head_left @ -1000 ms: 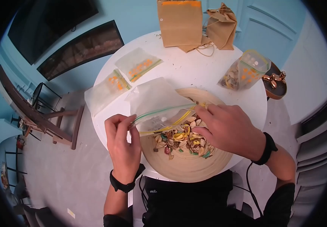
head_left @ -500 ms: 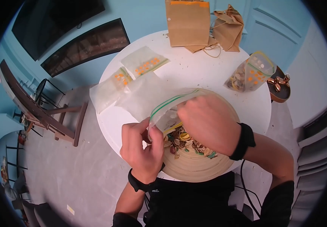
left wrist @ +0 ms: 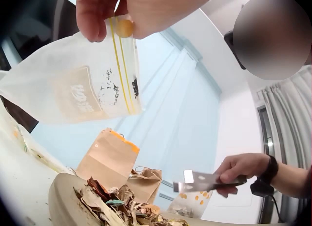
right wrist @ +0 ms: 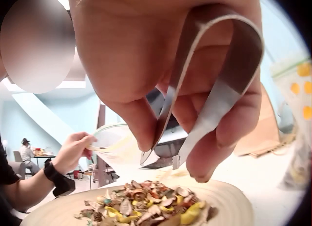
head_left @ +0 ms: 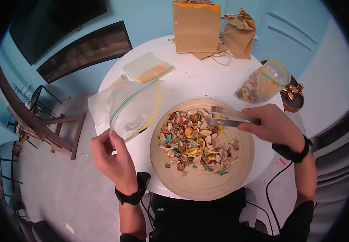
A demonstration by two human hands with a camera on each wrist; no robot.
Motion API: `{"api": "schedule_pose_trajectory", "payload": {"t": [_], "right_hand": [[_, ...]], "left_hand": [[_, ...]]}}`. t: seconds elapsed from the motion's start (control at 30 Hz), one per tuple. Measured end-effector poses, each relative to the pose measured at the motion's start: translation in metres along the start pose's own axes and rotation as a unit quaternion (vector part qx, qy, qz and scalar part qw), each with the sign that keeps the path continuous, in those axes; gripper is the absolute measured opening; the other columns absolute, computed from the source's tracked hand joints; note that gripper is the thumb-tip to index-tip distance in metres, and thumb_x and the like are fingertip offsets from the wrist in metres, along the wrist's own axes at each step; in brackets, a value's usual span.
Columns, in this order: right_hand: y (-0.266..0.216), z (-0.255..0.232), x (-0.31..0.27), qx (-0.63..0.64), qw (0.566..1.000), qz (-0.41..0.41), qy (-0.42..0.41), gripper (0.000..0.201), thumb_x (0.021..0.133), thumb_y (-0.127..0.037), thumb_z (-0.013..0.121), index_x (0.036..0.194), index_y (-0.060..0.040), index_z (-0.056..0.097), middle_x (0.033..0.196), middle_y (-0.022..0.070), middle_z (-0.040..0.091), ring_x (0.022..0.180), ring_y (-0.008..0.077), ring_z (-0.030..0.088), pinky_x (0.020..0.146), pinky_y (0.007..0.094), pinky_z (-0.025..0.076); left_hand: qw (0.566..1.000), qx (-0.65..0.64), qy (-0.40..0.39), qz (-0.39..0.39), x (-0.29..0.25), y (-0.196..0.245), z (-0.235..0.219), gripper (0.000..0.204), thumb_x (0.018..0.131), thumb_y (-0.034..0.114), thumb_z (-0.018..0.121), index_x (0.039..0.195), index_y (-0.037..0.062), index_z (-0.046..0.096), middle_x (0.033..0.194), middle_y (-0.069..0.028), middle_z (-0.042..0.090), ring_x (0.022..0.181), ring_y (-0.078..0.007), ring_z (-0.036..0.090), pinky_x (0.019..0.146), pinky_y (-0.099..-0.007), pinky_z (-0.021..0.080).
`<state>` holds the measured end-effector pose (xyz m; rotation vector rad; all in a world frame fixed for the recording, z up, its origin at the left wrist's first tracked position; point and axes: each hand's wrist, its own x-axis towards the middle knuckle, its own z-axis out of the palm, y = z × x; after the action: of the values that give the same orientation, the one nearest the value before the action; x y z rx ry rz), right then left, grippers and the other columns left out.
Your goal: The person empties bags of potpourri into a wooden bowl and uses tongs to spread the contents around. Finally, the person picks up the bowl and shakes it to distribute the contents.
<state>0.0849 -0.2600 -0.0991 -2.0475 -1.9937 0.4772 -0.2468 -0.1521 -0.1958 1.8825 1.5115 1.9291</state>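
My left hand pinches one edge of a translucent zip bag with green and yellow zip strips. The bag stands off the plate's left side with its mouth parted; in the left wrist view a tan label shows on it. My right hand holds metal tongs over the right part of a round wooden plate. Potpourri of dried petals, with yellow, green and orange pieces, lies heaped on the plate. In the right wrist view the tongs' arms stand apart above it.
Two more zip bags lie flat at the back left, one with orange marks. A filled zip bag stands at the back right. Brown paper bags stand at the table's far edge. A cable hangs from my right wrist.
My right hand was at the bag's mouth, then half hidden by it; now it has drawn back right with the tongs above the plate. My left hand and the bag have moved left, uncovering the potpourri.
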Motion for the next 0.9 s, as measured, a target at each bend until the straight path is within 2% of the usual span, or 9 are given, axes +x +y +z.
{"api": "schedule_pose_trajectory", "payload": {"t": [0.1,0.17,0.2,0.37,0.43,0.63,0.77,0.83,0.9], "right_hand": [[0.033,0.009,0.022,-0.021,0.999,-0.021,-0.026,0.037,0.092,-0.036,0.071,0.104,-0.0017,0.070,0.072,0.0201,0.064,0.071,0.0366,0.065,0.066,0.0431,0.050],[0.042,0.015,0.035,-0.047,0.997,-0.051,-0.024,0.037,0.094,-0.038,0.067,0.100,-0.0014,0.071,0.071,0.0222,0.064,0.074,0.0403,0.065,0.069,0.0462,0.050],[0.039,0.017,0.044,-0.039,0.996,-0.077,-0.019,0.038,0.094,-0.038,0.066,0.097,-0.0003,0.071,0.072,0.0217,0.065,0.075,0.0402,0.065,0.070,0.0469,0.050],[0.021,0.032,0.079,-0.018,0.994,-0.106,-0.022,0.039,0.094,-0.037,0.064,0.089,0.0006,0.071,0.073,0.0207,0.066,0.077,0.0405,0.066,0.074,0.0489,0.051],[0.016,0.041,0.081,-0.074,0.991,-0.110,-0.013,0.037,0.093,-0.036,0.063,0.088,-0.0010,0.073,0.072,0.0209,0.066,0.076,0.0403,0.067,0.074,0.0492,0.051],[0.002,0.017,0.047,-0.126,0.985,-0.086,-0.079,0.030,0.091,-0.032,0.065,0.087,-0.0026,0.073,0.074,0.0199,0.067,0.076,0.0388,0.067,0.072,0.0483,0.052],[-0.016,0.013,0.054,-0.091,0.987,-0.130,-0.008,0.029,0.089,-0.030,0.068,0.082,-0.0029,0.071,0.072,0.0189,0.066,0.075,0.0384,0.067,0.070,0.0483,0.051],[-0.027,0.021,0.070,-0.098,0.983,-0.158,0.001,0.029,0.089,-0.029,0.068,0.080,-0.0022,0.070,0.072,0.0188,0.066,0.075,0.0385,0.067,0.070,0.0483,0.051],[-0.040,0.033,0.085,-0.105,0.977,-0.184,0.007,0.029,0.089,-0.028,0.069,0.078,-0.0015,0.070,0.072,0.0187,0.066,0.074,0.0386,0.067,0.071,0.0483,0.051]], "left_hand": [[0.999,0.011,0.009,-0.029,-0.006,-0.004,-0.003,0.016,0.100,0.011,0.064,0.092,-0.0019,0.061,0.074,-0.0005,0.057,0.060,-0.0043,0.050,0.054,-0.0201,0.043],[0.995,0.024,0.007,-0.099,-0.007,0.000,-0.008,0.010,0.095,0.005,0.067,0.092,-0.0026,0.062,0.077,-0.0028,0.057,0.067,-0.0091,0.050,0.061,-0.0236,0.043],[0.998,0.040,0.023,-0.050,-0.007,-0.008,-0.009,0.018,0.100,0.014,0.065,0.090,-0.0009,0.061,0.075,0.0001,0.058,0.061,-0.0046,0.049,0.054,-0.0203,0.042],[0.996,0.022,0.062,-0.067,-0.003,-0.004,-0.016,0.020,0.101,0.016,0.065,0.090,-0.0003,0.062,0.074,0.0012,0.057,0.063,-0.0037,0.048,0.055,-0.0198,0.040],[0.996,0.027,0.062,-0.059,0.000,0.003,-0.018,0.019,0.101,0.015,0.065,0.091,-0.0004,0.062,0.075,0.0011,0.058,0.063,-0.0035,0.048,0.055,-0.0192,0.039],[0.998,0.054,0.019,-0.012,0.000,0.002,-0.018,0.015,0.102,0.012,0.064,0.094,-0.0009,0.062,0.076,0.0003,0.059,0.063,-0.0035,0.049,0.055,-0.0189,0.040],[0.998,0.038,0.027,-0.034,0.006,-0.002,-0.016,0.016,0.102,0.013,0.064,0.094,-0.0009,0.062,0.077,-0.0005,0.060,0.063,-0.0036,0.051,0.054,-0.0194,0.041],[0.996,0.008,0.020,-0.083,0.007,0.000,-0.017,0.017,0.101,0.014,0.064,0.094,-0.0007,0.062,0.077,-0.0010,0.061,0.062,-0.0038,0.052,0.053,-0.0199,0.042],[0.996,0.011,0.023,-0.084,0.008,-0.002,-0.019,0.017,0.101,0.014,0.064,0.094,-0.0007,0.061,0.077,-0.0010,0.061,0.061,-0.0039,0.052,0.053,-0.0198,0.042]]}}
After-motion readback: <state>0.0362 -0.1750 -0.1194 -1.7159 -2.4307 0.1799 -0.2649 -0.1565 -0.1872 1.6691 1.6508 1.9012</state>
